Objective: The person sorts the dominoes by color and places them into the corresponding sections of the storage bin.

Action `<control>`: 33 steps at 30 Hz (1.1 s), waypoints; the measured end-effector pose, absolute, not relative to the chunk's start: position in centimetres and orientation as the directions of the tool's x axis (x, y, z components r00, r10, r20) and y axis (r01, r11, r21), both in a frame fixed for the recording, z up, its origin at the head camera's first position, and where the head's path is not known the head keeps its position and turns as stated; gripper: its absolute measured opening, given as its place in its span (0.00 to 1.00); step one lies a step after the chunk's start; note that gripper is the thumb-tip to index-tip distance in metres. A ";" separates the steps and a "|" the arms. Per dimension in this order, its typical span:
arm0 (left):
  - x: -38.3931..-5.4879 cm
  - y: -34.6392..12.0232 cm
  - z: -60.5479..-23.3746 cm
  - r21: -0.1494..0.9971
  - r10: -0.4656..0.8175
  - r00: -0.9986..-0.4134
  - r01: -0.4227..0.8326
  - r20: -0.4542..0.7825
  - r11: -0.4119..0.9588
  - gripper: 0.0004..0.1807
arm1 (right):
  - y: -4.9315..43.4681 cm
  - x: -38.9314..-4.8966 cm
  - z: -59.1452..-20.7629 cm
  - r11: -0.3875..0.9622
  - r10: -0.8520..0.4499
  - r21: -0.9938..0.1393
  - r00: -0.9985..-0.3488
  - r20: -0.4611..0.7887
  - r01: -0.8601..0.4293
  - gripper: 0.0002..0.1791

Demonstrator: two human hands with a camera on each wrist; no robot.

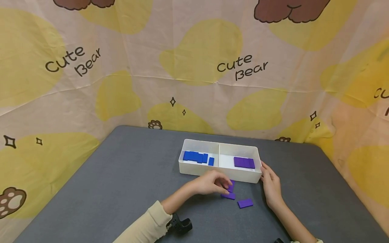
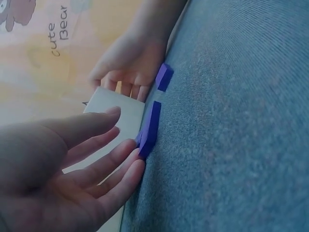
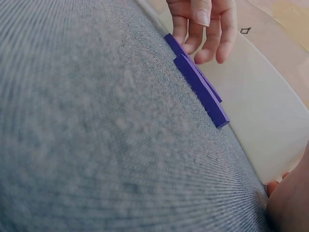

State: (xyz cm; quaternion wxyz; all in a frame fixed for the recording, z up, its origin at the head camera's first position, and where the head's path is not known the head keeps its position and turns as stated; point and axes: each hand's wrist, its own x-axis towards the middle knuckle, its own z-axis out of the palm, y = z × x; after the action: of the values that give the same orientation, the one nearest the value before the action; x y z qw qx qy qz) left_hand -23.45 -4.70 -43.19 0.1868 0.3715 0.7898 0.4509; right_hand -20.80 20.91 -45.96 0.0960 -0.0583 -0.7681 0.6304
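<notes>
My left hand [image 1: 212, 182] hovers over the table in front of a white two-compartment box [image 1: 197, 168]. Its thumb stands apart from the fingers, and the fingertips are right at a purple tile [image 2: 151, 128] in the left wrist view. Two purple tiles lie close together by that hand, one [image 1: 232, 186] near the box's front wall and the other [image 1: 229, 196] nearer me. A third purple tile [image 1: 245, 203] lies by itself to the right. With thumb and fingers, my right hand [image 1: 271, 185] grips the right end of the box.
Several blue tiles [image 1: 191, 156] lie in the box's left compartment, and a row of purple tiles [image 1: 244, 162] lies in the right one. The grey table [image 1: 136, 168] meets a printed cloth backdrop [image 1: 194, 67] behind. A black wrist device [image 1: 180, 225] sits below my left sleeve.
</notes>
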 end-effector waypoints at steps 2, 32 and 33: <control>-23.4 -4.8 -43.1 0.853 0.762 -0.648 0.409 0.021 0.324 0.14 | 20.9 -20.8 -45.9 0.200 0.210 -0.979 -0.975 0.073 -0.030 0.31; -22.6 -4.4 -43.2 0.824 0.810 -0.571 0.391 -0.131 0.409 0.24 | 20.9 -20.7 -45.7 0.209 0.220 -0.978 -0.974 0.057 -0.010 0.31; -22.6 -4.4 -43.2 0.823 0.810 -0.572 0.394 -0.130 0.410 0.24 | 20.9 -20.7 -45.7 0.208 0.220 -0.978 -0.974 0.054 -0.007 0.31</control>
State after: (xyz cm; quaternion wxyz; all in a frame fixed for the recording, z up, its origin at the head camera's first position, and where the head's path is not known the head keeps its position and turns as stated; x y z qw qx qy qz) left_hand -22.55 -4.39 -43.25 0.2669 0.3780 0.7961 0.3900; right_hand -20.71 20.89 -45.73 0.0907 -0.0688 -0.7718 0.6256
